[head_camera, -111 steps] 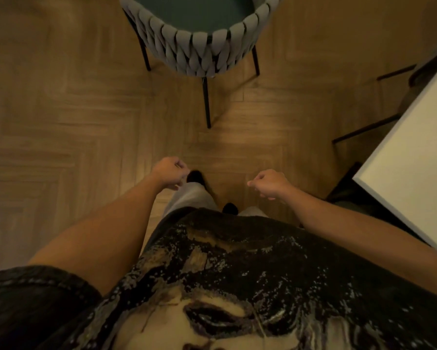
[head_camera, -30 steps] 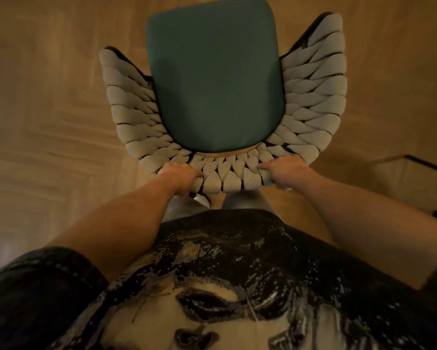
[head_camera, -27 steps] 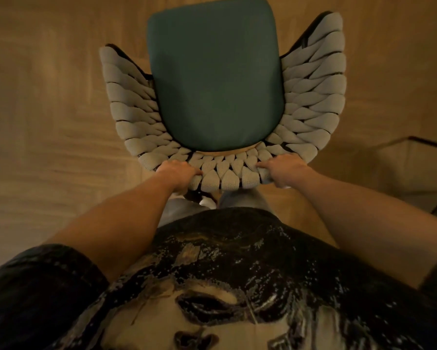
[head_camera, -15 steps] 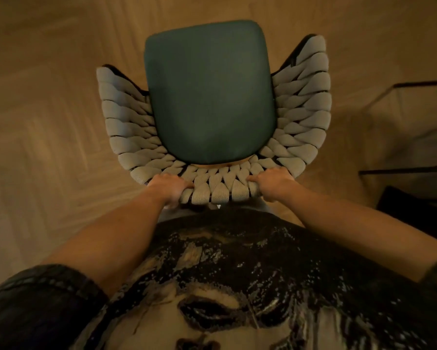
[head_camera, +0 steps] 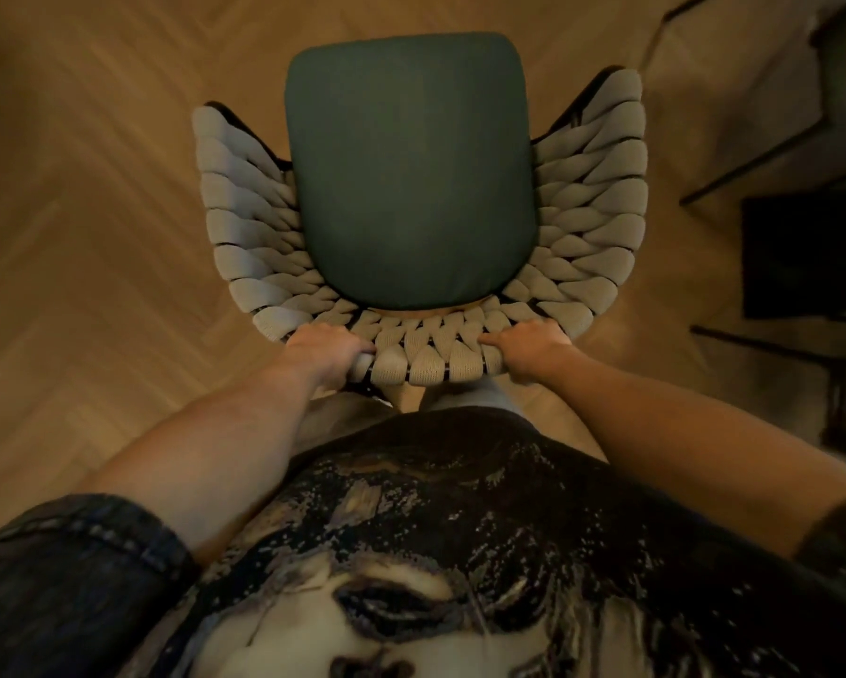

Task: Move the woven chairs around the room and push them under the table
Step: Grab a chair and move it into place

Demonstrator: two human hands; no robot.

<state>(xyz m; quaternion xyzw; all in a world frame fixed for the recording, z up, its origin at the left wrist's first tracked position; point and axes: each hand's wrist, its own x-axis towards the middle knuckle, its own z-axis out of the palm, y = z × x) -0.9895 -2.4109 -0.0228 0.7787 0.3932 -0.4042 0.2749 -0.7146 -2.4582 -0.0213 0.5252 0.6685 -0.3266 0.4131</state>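
Currently both hands, left hand [head_camera: 330, 352] and right hand [head_camera: 528, 347], grip the woven chair [head_camera: 411, 188] backrest rim, fingers curled round it.

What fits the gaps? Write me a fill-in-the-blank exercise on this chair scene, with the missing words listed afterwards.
1. The left hand and the right hand each have a grip on the woven ____ of the chair.
2. The seat cushion is dark ____.
3. The chair stands on a ____ floor laid in a herringbone pattern.
4. The number of hands holding the chair is ____.

Missing words: backrest; green; wooden; two
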